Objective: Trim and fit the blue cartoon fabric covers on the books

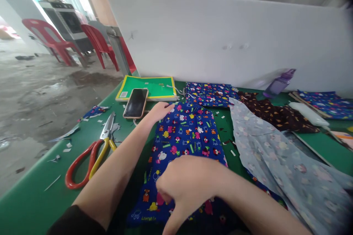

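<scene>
Head view: blue cartoon-printed fabric (190,136) is spread on the green surface (30,202), its far-left corner touched by the outstretched left hand (161,111). The right hand (190,178) is bent inward above, fingers curled; neither grip can be told.

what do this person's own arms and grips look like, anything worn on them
The left grip and right grip are bare human hands; no gloves or watch show. A dark, near-black sleeve ends on the left forearm. The right forearm shows bare to the picture's edge.
</scene>
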`<action>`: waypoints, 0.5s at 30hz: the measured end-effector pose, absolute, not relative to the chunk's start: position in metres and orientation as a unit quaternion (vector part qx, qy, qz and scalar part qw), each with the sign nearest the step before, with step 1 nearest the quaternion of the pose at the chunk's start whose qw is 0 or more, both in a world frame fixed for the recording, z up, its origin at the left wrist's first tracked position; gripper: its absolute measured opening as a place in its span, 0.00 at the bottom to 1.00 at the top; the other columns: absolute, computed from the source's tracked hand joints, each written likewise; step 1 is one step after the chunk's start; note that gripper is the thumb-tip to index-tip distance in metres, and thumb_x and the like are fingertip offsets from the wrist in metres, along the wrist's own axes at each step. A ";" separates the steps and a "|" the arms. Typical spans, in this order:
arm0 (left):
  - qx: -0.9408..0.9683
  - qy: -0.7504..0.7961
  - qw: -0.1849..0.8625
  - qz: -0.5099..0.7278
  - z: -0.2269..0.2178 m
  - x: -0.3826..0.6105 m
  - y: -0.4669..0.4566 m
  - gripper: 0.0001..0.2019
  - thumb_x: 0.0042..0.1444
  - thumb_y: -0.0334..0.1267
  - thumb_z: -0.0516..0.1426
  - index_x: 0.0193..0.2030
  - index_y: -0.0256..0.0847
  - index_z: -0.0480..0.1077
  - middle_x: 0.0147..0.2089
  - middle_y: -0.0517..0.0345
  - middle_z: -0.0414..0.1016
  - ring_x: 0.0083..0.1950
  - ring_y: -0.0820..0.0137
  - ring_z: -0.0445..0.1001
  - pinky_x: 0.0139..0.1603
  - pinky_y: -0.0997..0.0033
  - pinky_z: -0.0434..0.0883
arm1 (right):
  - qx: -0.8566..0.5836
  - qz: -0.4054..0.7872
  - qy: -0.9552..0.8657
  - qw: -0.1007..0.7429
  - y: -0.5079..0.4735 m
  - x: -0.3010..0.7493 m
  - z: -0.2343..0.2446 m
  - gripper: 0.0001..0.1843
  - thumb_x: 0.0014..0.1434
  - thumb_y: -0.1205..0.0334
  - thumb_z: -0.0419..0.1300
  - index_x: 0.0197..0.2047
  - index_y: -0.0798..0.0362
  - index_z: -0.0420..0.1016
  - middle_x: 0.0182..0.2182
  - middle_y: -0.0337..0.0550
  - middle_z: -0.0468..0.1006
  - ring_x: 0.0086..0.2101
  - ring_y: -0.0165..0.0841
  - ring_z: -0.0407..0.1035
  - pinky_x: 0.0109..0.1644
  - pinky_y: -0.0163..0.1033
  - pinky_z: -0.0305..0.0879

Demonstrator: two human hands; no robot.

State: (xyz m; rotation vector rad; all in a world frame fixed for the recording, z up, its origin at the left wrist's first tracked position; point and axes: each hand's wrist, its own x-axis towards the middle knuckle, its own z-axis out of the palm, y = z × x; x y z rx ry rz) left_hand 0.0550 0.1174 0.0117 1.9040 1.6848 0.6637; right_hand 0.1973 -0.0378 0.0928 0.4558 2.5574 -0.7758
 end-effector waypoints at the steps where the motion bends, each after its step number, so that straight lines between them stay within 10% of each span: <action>1: 0.708 0.621 0.237 0.239 0.010 0.055 0.119 0.19 0.57 0.49 0.51 0.23 0.38 0.70 0.25 0.55 0.73 0.28 0.66 0.71 0.28 0.71 0.61 | 0.166 -0.246 0.930 0.219 -0.046 0.188 0.086 0.28 0.43 0.34 0.59 0.25 0.55 0.74 0.22 0.43 0.75 0.22 0.34 0.67 0.25 0.38 0.60; 8: 0.730 0.628 0.146 0.229 -0.004 0.055 0.126 0.15 0.58 0.44 0.51 0.25 0.39 0.68 0.28 0.55 0.73 0.30 0.67 0.70 0.30 0.72 0.59 | 0.194 -0.135 0.933 0.273 -0.068 0.162 0.060 0.11 0.47 0.62 0.64 0.36 0.52 0.76 0.38 0.51 0.77 0.32 0.43 0.72 0.30 0.47 0.66; 15: 0.721 0.643 0.118 0.229 -0.015 0.058 0.127 0.14 0.59 0.42 0.49 0.29 0.39 0.69 0.32 0.51 0.75 0.33 0.64 0.72 0.31 0.71 0.60 | 0.109 -0.178 0.965 0.160 -0.036 0.198 0.095 0.08 0.54 0.68 0.53 0.35 0.56 0.72 0.29 0.42 0.76 0.27 0.33 0.67 0.25 0.37 0.56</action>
